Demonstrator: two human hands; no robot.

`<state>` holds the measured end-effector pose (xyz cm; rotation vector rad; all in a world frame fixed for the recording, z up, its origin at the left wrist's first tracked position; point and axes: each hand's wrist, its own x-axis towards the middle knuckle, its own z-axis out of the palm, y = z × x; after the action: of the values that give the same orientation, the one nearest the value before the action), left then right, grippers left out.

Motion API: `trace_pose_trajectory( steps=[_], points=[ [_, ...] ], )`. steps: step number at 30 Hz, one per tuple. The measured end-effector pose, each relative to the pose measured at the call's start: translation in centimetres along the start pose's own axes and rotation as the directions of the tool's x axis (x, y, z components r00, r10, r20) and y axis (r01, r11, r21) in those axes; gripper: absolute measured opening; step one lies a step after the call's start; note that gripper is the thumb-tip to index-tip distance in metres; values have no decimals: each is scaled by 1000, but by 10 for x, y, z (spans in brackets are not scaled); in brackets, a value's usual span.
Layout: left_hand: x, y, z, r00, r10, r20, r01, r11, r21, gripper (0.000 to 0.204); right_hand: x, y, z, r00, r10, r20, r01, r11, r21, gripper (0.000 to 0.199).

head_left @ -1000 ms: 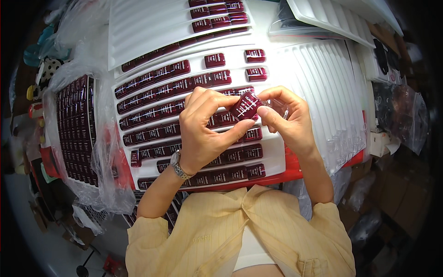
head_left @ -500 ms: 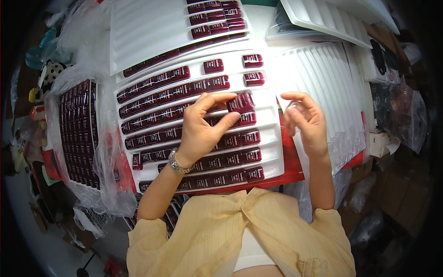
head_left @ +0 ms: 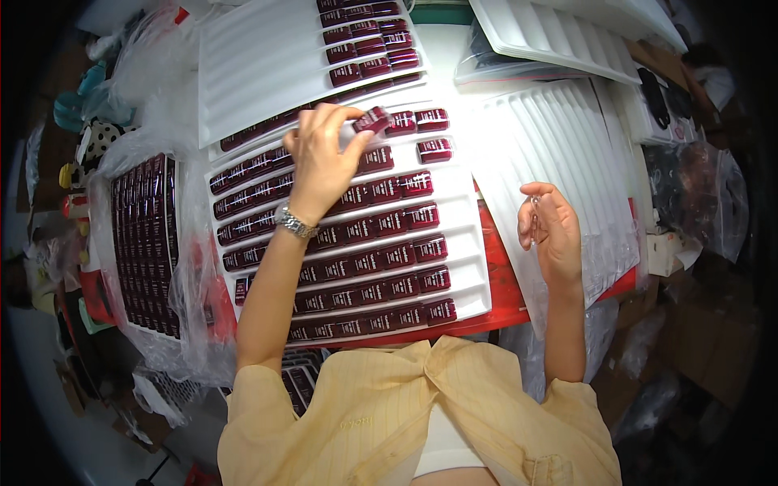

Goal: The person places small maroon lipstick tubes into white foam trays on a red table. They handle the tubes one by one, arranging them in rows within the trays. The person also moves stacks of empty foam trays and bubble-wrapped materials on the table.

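Observation:
My left hand [head_left: 324, 158], a metal watch on its wrist, pinches a small glossy dark red block [head_left: 372, 121] with white print, slightly blurred. It is over the far row of a white ridged tray [head_left: 468, 279], which holds several rows of like blocks [head_left: 356, 267]. Just right of the held block, two more sit side by side in that row. A lone block [head_left: 435, 151] lies at the right of the second row. Right of the tray, my right hand [head_left: 559, 239] is raised with its fingers curled around a small clear piece [head_left: 535, 220], whose kind I cannot make out.
A second white tray [head_left: 259, 69], partly filled with blocks, lies beyond. Ridged white trays [head_left: 551, 162] in clear film lie to the right, with others [head_left: 559, 40] stacked behind. Plastic-wrapped blocks [head_left: 146, 243] stand at the left. Red covering [head_left: 502, 259] shows beneath.
My left hand has moved away from me and leftward to the far row. A block now sits at the third row's right end, where that hand was. My right hand has lowered slightly.

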<state>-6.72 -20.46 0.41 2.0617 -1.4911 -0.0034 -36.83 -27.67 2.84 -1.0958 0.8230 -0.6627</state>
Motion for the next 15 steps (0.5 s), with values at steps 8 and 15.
trace_pose_trajectory(
  steps=[8, 15],
  points=[
    [-1, -19, 9, 997, 56, 44, -58, 998, 33, 28, -1, 9, 10, 999, -13, -35, 18, 989, 150, 34],
    [-30, 6, -1, 987, 116, 112, -124, 990, 72, 29, -5, -1, -14, 988, -62, 141, 62, 998, -1, 29]
  ],
)
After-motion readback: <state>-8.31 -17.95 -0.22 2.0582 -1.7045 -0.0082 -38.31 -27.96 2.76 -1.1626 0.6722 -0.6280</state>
